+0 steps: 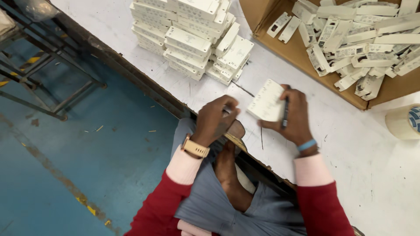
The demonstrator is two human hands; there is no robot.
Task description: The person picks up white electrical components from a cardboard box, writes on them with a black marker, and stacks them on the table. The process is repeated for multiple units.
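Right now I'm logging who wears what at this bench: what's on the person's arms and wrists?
Both arms wear red sleeves with pale pink cuffs. The left hand has a beige-strapped watch at its wrist; the right hand has a light blue wristband.

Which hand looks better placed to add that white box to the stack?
Probably the right hand: it holds the white box and a pen, while the stack lies ahead. The left hand holds no box.
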